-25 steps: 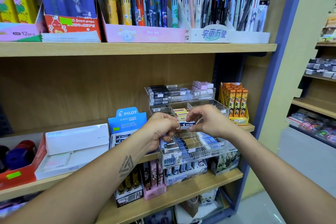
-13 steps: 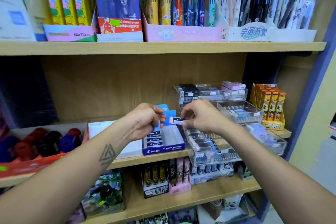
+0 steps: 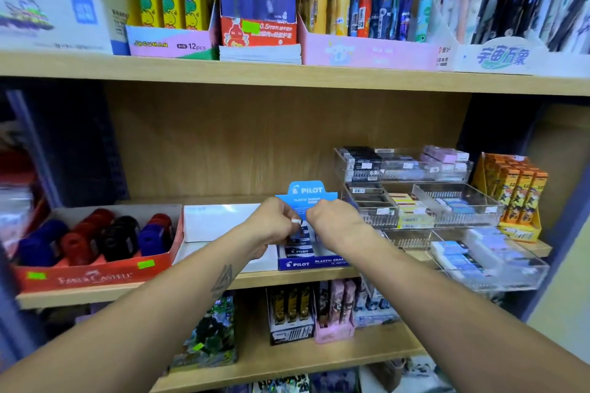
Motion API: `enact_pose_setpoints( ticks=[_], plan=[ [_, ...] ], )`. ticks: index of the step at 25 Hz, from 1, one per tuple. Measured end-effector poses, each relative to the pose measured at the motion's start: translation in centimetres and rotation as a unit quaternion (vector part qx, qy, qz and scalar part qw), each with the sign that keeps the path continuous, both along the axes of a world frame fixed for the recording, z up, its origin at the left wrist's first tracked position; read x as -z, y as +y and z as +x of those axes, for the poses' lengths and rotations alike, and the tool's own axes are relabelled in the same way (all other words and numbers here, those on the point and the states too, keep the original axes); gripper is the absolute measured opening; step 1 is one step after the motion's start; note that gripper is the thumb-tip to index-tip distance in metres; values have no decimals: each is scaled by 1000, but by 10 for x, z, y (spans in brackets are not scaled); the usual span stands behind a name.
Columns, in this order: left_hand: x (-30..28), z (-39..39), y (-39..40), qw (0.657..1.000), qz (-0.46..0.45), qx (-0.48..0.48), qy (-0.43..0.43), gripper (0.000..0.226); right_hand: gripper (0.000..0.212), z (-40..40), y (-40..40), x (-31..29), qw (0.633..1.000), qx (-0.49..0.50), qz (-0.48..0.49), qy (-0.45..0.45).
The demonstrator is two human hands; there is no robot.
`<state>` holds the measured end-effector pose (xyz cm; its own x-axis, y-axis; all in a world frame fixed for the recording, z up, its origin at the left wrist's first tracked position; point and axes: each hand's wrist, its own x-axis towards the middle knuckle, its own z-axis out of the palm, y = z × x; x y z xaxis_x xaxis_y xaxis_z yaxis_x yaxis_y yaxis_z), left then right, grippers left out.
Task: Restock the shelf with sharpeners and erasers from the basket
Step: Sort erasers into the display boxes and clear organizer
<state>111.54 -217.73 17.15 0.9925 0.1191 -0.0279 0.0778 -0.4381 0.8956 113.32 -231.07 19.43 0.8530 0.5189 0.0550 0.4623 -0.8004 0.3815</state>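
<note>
Erasers (image 3: 300, 250) fill the blue Pilot box (image 3: 311, 263) in the middle of the shelf (image 3: 287, 279), and both hands are over it. The left hand (image 3: 271, 226) and right hand (image 3: 333, 222) are curled close together, apparently pinching one small eraser between them, though most of it is hidden. It looks like the placing step: the eraser needs lowering into the row and releasing. Sharpeners (image 3: 105, 238) sit in the red tray (image 3: 95, 277) to the left.
</note>
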Motion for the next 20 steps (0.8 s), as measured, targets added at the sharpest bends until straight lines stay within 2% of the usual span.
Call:
enact_pose_setpoints(
  ticks=[4, 7, 10, 16, 20],
  plan=[
    [1, 5, -5, 975, 214, 55, -26, 7, 31, 8, 3, 9, 999, 23, 24, -4],
    [-7, 7, -11, 954, 291, 74, -17, 8, 24, 16, 6, 15, 996, 34, 82, 21],
    [-10, 13, -8, 958, 274, 85, 7, 9, 21, 24, 9, 19, 992, 43, 115, 15],
    [-2, 24, 6, 984, 166, 55, 44, 11, 30, 35, 9, 17, 997, 45, 55, 34],
    [-3, 25, 6, 983, 164, 64, 55, 13, 33, 38, 15, 14, 996, 56, 58, 30]
  ],
)
